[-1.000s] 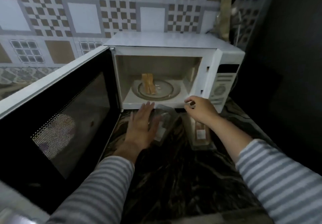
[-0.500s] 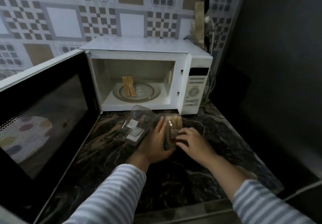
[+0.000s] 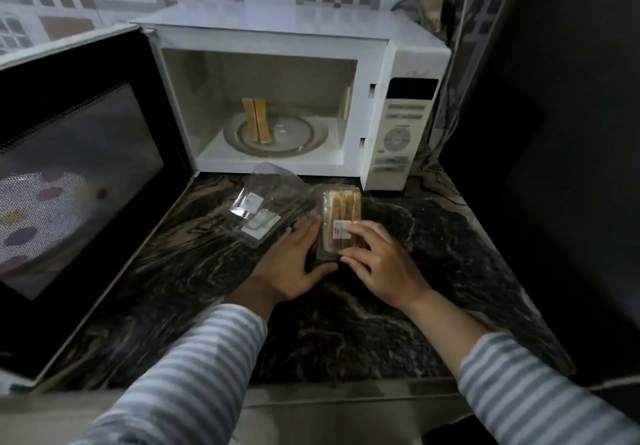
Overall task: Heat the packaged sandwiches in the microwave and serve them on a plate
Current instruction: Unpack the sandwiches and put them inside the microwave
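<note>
A white microwave stands open at the back of the dark marble counter. On its glass turntable a sandwich stands on edge. In front of it lies a clear pack with a sandwich inside and a white label on top. My left hand holds the pack's left side, thumb under its near end. My right hand rests fingers curled over the pack's top and near end. An empty clear pack lies open just left of it.
The microwave door swings wide open to the left and overhangs the counter's left part. The control panel is on the microwave's right. A dark wall closes the right side. The counter's front edge runs below my arms.
Both hands came back from the microwave's mouth to the packed sandwich on the counter. The view has drawn nearer and tilted down; the hands now hold the pack on both sides.
</note>
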Demonstrator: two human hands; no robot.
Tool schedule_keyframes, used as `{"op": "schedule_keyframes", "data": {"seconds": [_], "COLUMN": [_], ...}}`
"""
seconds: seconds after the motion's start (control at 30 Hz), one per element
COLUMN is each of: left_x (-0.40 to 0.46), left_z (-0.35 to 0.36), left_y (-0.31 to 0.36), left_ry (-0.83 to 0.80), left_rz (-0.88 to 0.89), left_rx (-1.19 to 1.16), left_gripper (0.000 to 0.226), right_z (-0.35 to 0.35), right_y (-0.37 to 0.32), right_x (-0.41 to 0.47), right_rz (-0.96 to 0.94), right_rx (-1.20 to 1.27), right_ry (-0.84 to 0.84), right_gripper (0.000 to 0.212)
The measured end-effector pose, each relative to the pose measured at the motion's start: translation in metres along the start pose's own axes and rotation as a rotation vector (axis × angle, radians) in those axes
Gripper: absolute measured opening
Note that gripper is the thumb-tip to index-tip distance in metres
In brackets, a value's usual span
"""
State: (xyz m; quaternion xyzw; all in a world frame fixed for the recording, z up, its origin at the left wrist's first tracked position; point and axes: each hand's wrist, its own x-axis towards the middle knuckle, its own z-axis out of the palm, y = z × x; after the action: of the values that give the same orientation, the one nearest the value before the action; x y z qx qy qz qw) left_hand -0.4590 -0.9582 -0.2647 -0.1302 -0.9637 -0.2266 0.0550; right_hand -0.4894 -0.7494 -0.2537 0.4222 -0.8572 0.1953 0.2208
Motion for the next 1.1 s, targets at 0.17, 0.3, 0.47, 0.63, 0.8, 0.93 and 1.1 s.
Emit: {"op": "schedule_keyframes", "data": {"seconds": [0.17,0.3,0.47,0.63,0.8,0.93,1.1], "left_x": [0.001,0.000,0.000,0.001,0.001,0.002,0.002], "left_z": [0.002,0.002,0.002,0.002,0.001,0.001,0.002], "left_y": [-0.002,-0.002,-0.001,-0.001,0.000,0.000,0.000], "left_ry": [-0.005,-0.002,0.009,0.001,-0.018,-0.027,-0.026], "left_rz": [0.013,0.016,0.008,0.015,0.011,-0.002,0.003], "left_rx": [0.020,0.046,0.047,0.048,0.070,0.069,0.076], "left_gripper": [0.098,0.093,0.095,0.090,0.093,0.090,0.090], "right_z": [0.004,0.011,0.016,0.017,0.018,0.019,0.020], "right_y": [0.001,0.002,0.001,0.000,0.000,0.000,0.002], "right_x": [0.001,0.000,-0.002,-0.002,-0.003,-0.003,-0.005], "right_rz": [-0.077,-0.092,-0.087,-0.074,-0.094,-0.088,-0.074], "right_rx": [0.041,0.030,0.018,0.002,-0.005,-0.009,-0.016], "right_ry": [0.010,0.034,0.040,0.055,0.051,0.054,0.054], "right_gripper": [0.026,0.021,0.026,0.029,0.028,0.027,0.026]}}
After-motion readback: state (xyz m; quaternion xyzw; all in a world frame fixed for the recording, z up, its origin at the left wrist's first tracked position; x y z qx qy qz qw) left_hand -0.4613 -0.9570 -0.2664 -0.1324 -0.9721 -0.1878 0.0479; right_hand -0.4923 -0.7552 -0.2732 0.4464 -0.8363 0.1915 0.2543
